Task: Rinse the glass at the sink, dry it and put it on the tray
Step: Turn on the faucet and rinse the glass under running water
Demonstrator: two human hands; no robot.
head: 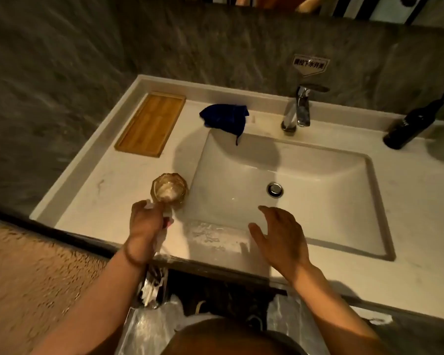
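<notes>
A faceted amber glass [169, 190] stands on the white counter just left of the sink basin [318, 201]. My left hand [145, 224] wraps around its near side, fingers closed on it. Above the basin's front edge my right hand [280, 237] hovers with fingers spread and nothing in it. A blue cloth [224, 117] lies crumpled at the basin's back left corner, one tip hanging over the rim. The wooden tray [150, 124] sits at the counter's back left, with nothing on it. The chrome faucet [299, 108] stands behind the basin; no water is seen running.
A dark bottle [415, 121] lies at the counter's back right. The drain [275, 189] sits in the middle of the basin. A wet patch [215, 234] marks the counter's front edge. A grey stone wall [215, 47] rises behind the counter.
</notes>
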